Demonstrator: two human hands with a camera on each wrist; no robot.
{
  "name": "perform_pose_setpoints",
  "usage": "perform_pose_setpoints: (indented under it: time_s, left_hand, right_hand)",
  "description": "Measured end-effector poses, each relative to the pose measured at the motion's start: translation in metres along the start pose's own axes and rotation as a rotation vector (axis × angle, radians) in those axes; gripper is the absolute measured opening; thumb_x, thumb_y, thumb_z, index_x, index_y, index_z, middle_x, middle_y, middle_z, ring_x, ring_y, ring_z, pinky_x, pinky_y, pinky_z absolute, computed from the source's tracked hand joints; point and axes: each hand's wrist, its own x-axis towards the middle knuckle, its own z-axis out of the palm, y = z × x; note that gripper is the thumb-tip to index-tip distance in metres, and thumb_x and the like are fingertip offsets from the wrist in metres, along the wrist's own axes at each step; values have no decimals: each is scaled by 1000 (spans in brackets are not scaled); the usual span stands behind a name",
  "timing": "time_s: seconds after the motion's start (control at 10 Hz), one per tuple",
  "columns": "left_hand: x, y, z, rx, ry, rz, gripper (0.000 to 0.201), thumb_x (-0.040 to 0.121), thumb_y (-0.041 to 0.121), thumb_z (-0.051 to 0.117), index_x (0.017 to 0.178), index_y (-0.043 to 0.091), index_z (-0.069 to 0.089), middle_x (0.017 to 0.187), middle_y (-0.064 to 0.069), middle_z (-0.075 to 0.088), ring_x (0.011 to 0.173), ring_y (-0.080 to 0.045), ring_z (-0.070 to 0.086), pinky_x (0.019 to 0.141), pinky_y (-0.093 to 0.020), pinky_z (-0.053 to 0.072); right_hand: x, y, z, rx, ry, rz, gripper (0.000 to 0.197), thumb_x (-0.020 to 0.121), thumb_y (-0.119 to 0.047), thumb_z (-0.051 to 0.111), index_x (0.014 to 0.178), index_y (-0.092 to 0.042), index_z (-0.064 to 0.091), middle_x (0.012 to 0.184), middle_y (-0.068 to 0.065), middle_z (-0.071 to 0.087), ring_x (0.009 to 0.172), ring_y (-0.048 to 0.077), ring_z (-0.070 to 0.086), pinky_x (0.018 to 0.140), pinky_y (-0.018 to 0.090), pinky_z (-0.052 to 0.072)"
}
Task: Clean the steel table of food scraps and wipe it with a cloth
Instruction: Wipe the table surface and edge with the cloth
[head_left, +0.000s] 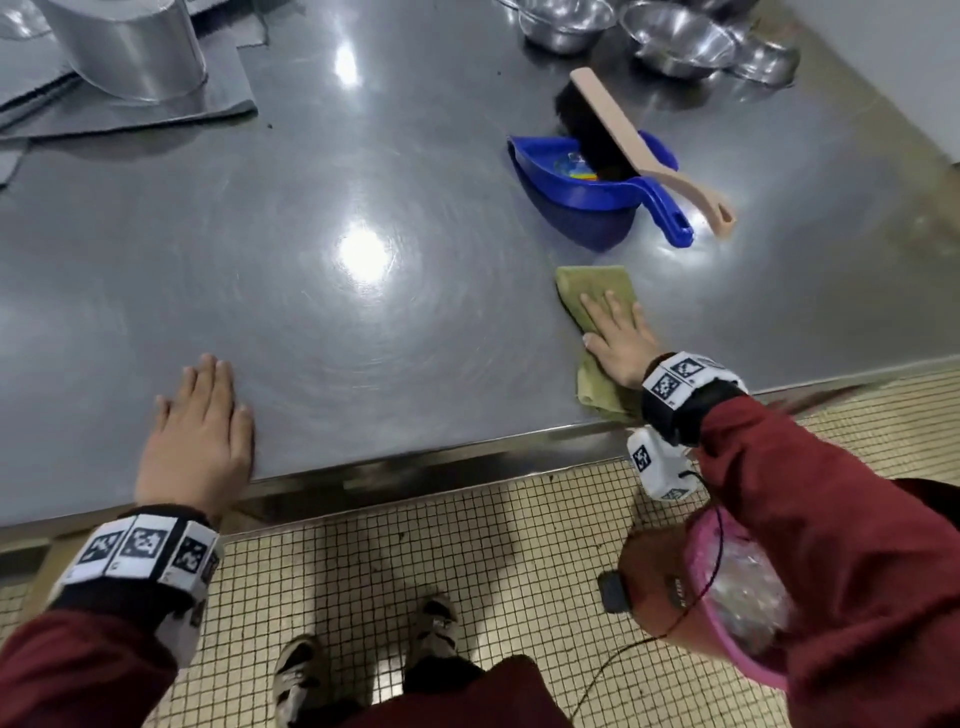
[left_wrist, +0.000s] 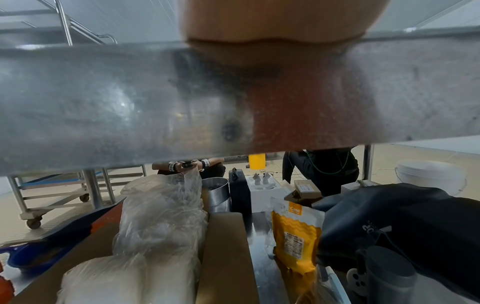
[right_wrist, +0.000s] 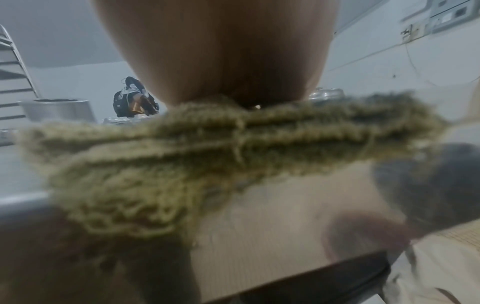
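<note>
Right hand (head_left: 618, 343) flat, fingers spread, pressing cloth (head_left: 597, 291) onto table (head_left: 363, 338); soft, limp — press w/ palm. Left hand (head_left: 200, 436) flat, bracing.

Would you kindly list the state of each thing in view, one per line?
Green cloth: folded, flat on the steel table.
Right hand: flat, pressing the cloth.
Left hand: flat on the table edge.
Blue dustpan: upright, brush lying across it.
Brush: bristles in the dustpan.
Steel bowls: upright.
</note>
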Motion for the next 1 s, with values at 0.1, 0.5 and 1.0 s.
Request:
perform_pose_setpoints:
  time_s: [0.1,0.5,1.0]
  left_hand:
    - [0,1,0,3,-5,2,65,90,37,12,146,3,14,156,-13,12,144,-27,11,115,-46,9]
    - [1,0,-1,-21,11,-17,69,89,42,9,147,5,15,156,-10,12,144,-25,12,115,-43,8]
    - [-115,17,-7,-112,22,298,55,99,42,16,148,17,13,156,-1,15,144,-8,6,116,-34,6]
  right_hand:
    - [-1,19,6,-9,1,-34,57,99,-36,29,148,-37,-1,159,1,-5,147,23,-10,119,40,-6]
    - [37,62,-23,-5,7,-8,57,98,-40,31,147,-42,3,159,-1,-4,147,27,-4,119,44,0]
    - [-90,29,5,17,52,186,58,100,-41,23,151,-22,0,160,6,-1,147,20,3,120,42,4]
